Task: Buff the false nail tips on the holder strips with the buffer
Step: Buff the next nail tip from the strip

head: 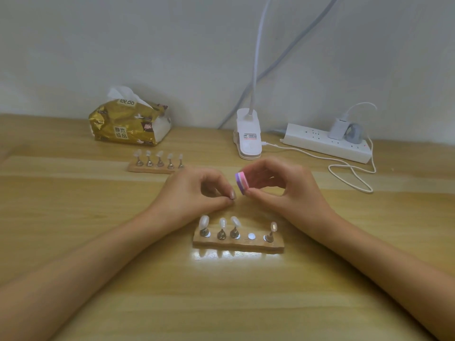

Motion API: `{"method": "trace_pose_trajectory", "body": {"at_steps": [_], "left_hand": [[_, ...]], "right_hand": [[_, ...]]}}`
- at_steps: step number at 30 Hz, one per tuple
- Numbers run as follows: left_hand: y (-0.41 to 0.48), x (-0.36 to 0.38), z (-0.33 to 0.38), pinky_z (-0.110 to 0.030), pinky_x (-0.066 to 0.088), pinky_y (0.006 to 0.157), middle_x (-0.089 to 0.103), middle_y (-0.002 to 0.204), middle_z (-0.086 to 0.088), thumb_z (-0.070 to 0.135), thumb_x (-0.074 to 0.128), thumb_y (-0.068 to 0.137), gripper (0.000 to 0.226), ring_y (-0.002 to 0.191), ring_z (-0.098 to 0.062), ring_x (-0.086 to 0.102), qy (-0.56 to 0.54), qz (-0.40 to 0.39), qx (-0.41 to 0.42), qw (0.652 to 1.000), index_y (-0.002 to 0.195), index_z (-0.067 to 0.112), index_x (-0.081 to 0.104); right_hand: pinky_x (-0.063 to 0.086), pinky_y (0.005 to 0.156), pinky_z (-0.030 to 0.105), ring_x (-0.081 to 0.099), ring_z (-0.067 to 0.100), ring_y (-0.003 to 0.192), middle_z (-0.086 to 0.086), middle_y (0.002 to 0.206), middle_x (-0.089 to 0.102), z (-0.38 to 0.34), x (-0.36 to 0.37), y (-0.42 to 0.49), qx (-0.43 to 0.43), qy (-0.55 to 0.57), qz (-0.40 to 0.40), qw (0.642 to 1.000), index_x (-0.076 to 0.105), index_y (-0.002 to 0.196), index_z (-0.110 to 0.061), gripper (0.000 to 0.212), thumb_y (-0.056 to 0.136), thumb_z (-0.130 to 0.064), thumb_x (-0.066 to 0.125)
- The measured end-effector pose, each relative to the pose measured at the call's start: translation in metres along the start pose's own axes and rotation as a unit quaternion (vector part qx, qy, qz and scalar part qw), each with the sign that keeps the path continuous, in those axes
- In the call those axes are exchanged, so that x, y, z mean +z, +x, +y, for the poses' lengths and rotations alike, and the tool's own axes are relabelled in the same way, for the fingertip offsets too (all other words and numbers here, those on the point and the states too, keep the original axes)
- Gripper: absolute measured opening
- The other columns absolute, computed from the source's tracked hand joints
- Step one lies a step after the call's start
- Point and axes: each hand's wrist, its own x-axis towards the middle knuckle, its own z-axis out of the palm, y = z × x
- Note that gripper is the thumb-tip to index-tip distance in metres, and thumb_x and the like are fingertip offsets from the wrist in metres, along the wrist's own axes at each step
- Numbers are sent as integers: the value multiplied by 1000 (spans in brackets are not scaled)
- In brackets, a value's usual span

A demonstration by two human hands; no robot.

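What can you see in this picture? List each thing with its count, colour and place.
near holder strip: one, wooden, front centre; fourth seat bare
near nail tips: four, pale, on metal stands in that strip
far holder strip: one, wooden, behind the left hand
far nail tips: five, pale, on that strip
buffer: one, pink and purple, in the right hand
tissue pack: one, gold, back left
clip lamp: one, white, back centre
power strip: one, white, back right
cable: one, white, looped at right
table: one, light wood
left hand: fingers pinched; contents unclear
right hand: grips the buffer
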Motion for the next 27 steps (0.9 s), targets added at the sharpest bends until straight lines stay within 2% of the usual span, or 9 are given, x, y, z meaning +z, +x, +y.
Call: {"method": "trace_pose_trajectory", "body": {"at_steps": [3, 6, 9, 13, 15, 20, 22, 25, 27], "left_hand": [[1, 0, -1, -37, 56, 80, 74, 75, 5, 13, 84, 73, 24, 72, -11, 68, 12, 1, 7, 1000, 71, 34, 73], [2, 1, -2, -32, 53, 72, 73, 73, 1, 14, 83, 73, 26, 63, -7, 63, 5, -4, 3, 1000, 69, 37, 73], [3, 1, -4, -20, 42, 60, 67, 63, 8, 13, 84, 72, 27, 53, 0, 55, -6, -1, 1, 1000, 66, 36, 72], [3, 2, -2, -8, 32, 51, 60, 55, 22, 12, 84, 73, 17, 47, 1, 47, -10, -11, -2, 1000, 71, 27, 75], [2, 1, -1, -9, 30, 49, 58, 52, 22, 14, 83, 74, 19, 45, -1, 44, -12, -13, 3, 1000, 69, 29, 74], [2, 2, -1, -16, 36, 57, 65, 67, 19, 14, 83, 73, 18, 52, -3, 48, 17, -7, 20, 1000, 71, 30, 75], [2, 2, -1, -14, 34, 55, 64, 67, 23, 14, 83, 73, 22, 51, -2, 47, 15, -5, 20, 1000, 69, 33, 72], [2, 2, -2, -9, 32, 52, 64, 67, 25, 11, 83, 73, 22, 48, -1, 46, 8, -10, 24, 1000, 69, 31, 73], [3, 2, -3, -8, 32, 51, 65, 69, 26, 8, 82, 73, 22, 46, -1, 45, -9, -17, 24, 1000, 70, 29, 73]], "right_hand": [[57, 84, 34, 69, 15, 89, 1, 93, 72, -1, 4, 1, -41, -39, -13, 998, 73, 98, -7, 10, 88, -5, 74], [57, 84, 32, 69, 14, 87, 0, 91, 73, 0, 3, 0, -62, -43, -9, 997, 73, 96, -5, 8, 88, -4, 74], [56, 83, 31, 68, 14, 87, 1, 90, 73, 1, 4, 0, -99, -80, -1, 992, 73, 93, -5, 8, 87, -6, 77], [57, 84, 34, 70, 13, 87, 1, 90, 73, 2, 0, -1, -78, -68, 5, 995, 72, 91, -3, 8, 86, -5, 77], [56, 82, 31, 69, 14, 87, 1, 90, 72, 1, 2, -1, -117, -94, 7, 989, 72, 91, -3, 8, 85, -4, 78], [56, 84, 36, 70, 16, 87, 3, 90, 73, 3, 1, -2, -75, -82, 7, 994, 72, 91, -2, 8, 85, -2, 78], [56, 83, 32, 69, 16, 87, 2, 89, 73, 2, 2, -2, -105, -99, 6, 990, 72, 91, -3, 8, 85, -2, 78], [56, 82, 35, 69, 15, 85, 1, 89, 73, 2, 3, -1, -79, -90, 3, 993, 72, 90, -2, 8, 85, -2, 78], [56, 82, 32, 69, 14, 85, 2, 89, 72, 2, 2, -3, -88, -90, 16, 992, 72, 92, -2, 8, 86, -4, 78]]}}
